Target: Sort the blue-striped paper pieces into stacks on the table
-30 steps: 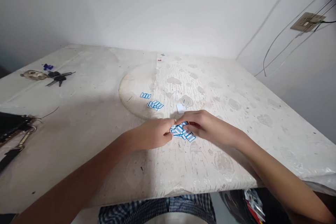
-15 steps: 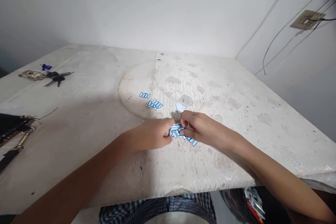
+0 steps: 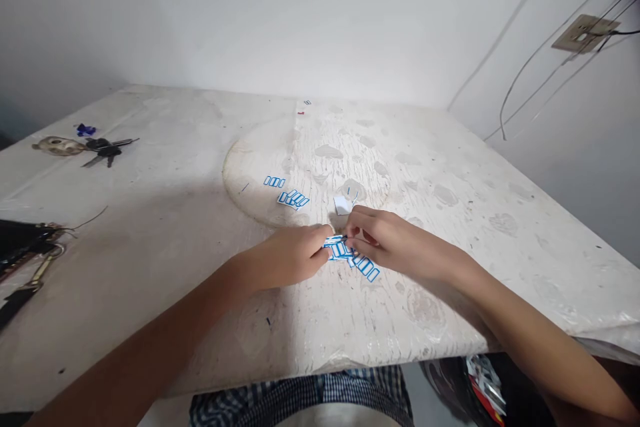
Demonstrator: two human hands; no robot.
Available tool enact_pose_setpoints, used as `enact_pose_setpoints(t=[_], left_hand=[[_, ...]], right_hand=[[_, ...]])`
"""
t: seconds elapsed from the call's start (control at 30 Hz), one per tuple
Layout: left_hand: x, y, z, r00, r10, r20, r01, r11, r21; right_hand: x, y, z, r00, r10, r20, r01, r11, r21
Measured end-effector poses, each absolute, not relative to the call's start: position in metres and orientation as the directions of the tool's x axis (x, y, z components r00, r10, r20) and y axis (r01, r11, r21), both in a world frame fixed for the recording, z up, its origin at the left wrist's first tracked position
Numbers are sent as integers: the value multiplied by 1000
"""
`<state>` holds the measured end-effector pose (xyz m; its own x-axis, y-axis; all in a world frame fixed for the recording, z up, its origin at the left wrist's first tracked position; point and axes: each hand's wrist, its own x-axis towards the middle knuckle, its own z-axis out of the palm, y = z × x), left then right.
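Note:
My left hand (image 3: 293, 255) is closed, thumb and fingers pinching a small white paper piece with blue-outlined rectangles (image 3: 341, 250). My right hand (image 3: 377, 233) meets it from the right, its thumb and fingertips pinched at the paper's upper right edge; whether a separate bit is between them is hidden. More blue-outlined paper strips (image 3: 367, 268) lie on the table just under the right hand. Beyond the hands lie a white paper scrap (image 3: 343, 205), a small pile of blue-outlined pieces (image 3: 294, 199) and a short strip of them (image 3: 275, 181).
The table (image 3: 165, 253) has a plastic-like cover and meets the wall at the back. A bunch of keys (image 3: 105, 149) and a blue scrap (image 3: 85, 129) lie far left, a black item with a strap (image 3: 25, 240) at the left edge. Below right is a dark container (image 3: 480, 387).
My right hand has shifted slightly at the paper, its fingertips now at the upper edge. The paper in my left hand shows more of its blue rectangles. The strips below look slightly shifted.

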<state>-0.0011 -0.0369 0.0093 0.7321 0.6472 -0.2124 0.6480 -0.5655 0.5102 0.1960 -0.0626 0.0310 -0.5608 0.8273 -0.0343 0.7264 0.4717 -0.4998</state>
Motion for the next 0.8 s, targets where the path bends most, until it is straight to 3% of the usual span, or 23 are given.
enact_pose_setpoints(t=[0.17, 0.37, 0.57, 0.7, 0.8], left_hand=[[0, -37, 8, 712, 665, -225, 672, -552, 493], [-1, -36, 7, 720, 659, -218, 666, -567, 485], [0, -36, 7, 710, 665, -229, 679, -563, 471], [0, -36, 7, 717, 657, -231, 673, -568, 473], [0, -36, 7, 719, 653, -237, 669, -559, 490]], right_hand=[[199, -60, 31, -589, 805, -72, 677, 443, -588], [206, -56, 33, -636, 771, 39, 578, 509, -637], [214, -54, 35, -495, 869, 10, 604, 352, -715], [212, -55, 32, -531, 843, -83, 511, 240, -825], [211, -56, 30, -502, 858, -109, 557, 224, -800]])
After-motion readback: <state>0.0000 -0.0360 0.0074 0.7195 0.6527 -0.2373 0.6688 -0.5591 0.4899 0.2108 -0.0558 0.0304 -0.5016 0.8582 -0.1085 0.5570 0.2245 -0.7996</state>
